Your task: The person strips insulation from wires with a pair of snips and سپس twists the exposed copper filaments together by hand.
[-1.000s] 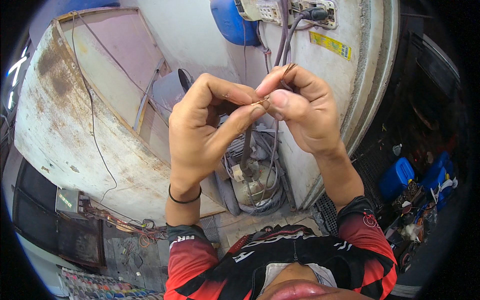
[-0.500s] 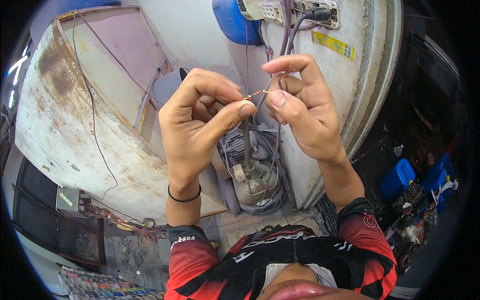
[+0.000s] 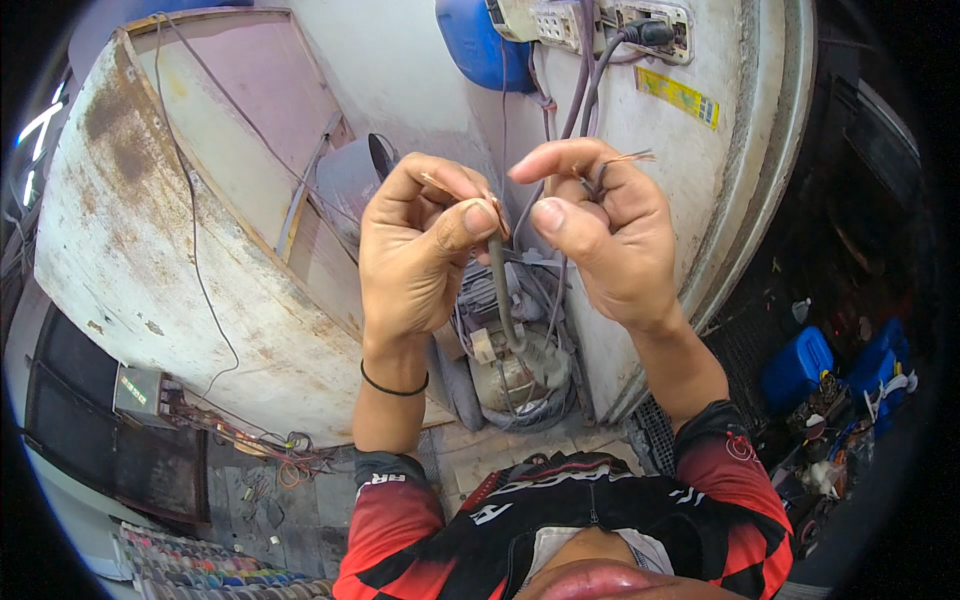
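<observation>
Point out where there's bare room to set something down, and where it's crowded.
The floor tiles between the machine and the red-and-black shirt look bare. Only a narrow gap parts the left hand from the right hand, probably too tight for another hand. Crowded: the cable tangle at lower left and the clutter below the blue container.

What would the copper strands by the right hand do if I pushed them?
The copper strands would probably bend easily, since they look hair-thin. They might splay: their tips spread slightly apart beside the right hand.
</observation>
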Available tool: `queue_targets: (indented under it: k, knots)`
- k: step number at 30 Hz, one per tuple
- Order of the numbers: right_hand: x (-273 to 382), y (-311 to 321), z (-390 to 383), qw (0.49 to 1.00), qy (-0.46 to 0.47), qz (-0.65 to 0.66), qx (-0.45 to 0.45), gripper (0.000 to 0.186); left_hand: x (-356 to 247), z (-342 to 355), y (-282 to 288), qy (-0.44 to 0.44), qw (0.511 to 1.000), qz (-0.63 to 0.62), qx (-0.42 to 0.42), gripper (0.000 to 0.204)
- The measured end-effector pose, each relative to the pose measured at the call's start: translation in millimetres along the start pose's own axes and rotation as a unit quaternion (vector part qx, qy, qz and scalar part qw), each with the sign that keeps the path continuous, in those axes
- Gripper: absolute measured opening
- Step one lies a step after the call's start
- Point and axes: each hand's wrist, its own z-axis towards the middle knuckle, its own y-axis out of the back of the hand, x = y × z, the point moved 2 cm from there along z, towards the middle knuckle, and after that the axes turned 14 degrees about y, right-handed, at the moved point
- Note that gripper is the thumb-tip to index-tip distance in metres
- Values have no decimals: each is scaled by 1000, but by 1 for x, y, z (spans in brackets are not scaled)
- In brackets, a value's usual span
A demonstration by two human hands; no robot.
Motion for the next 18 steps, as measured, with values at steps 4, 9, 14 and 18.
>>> queue_targets:
  k: [4, 9, 14, 18]
  knots:
    - [9, -4, 3, 998, -27, -39, 50, 18, 13, 0, 10, 45, 998, -43, 20, 18]
    - [7, 9, 0, 995, -81, -18, 64, 15, 18, -1, 1, 104, 991, -75, 41, 15]
    - [13, 10, 2, 990, -56, -83, 101, 11, 21, -2, 6, 114, 993, -41, -6, 13]
    - [12, 21, 5, 934, 57, -302, 181, 13, 21, -5, 12, 142, 988, 4, -55, 13]
